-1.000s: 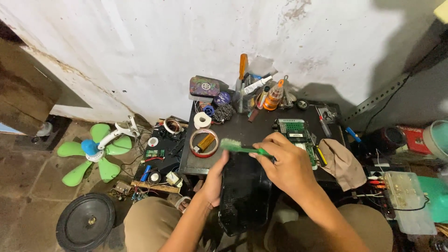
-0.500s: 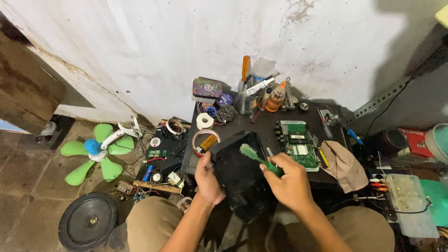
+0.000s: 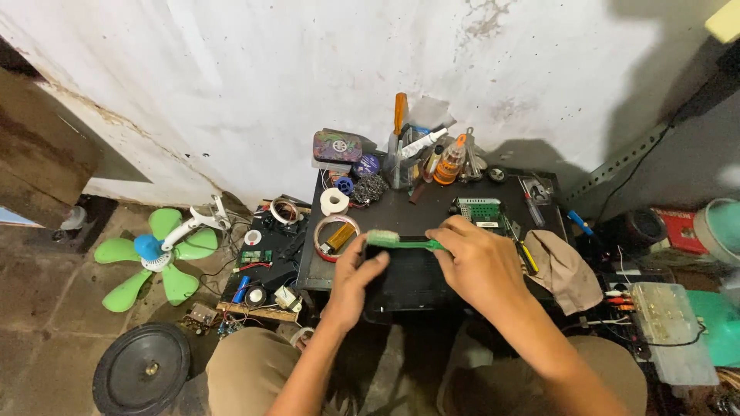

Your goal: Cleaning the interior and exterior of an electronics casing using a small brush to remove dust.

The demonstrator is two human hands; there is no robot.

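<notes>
Green plastic brush (image 3: 401, 243), light and stiff, pinched by its handle in right hand (image 3: 482, 266); left hand (image 3: 356, 281) clasps black, probably rigid casing (image 3: 412, 277) at worktop's (image 3: 432, 212) near edge

Toothbrush (image 3: 393, 241) lies across the box (image 3: 412, 277), circuit board (image 3: 479, 212) seemingly just behind.

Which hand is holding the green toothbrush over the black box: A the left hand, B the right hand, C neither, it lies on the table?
B: the right hand grips the green toothbrush by its handle, while the left hand steadies the black box.
</notes>
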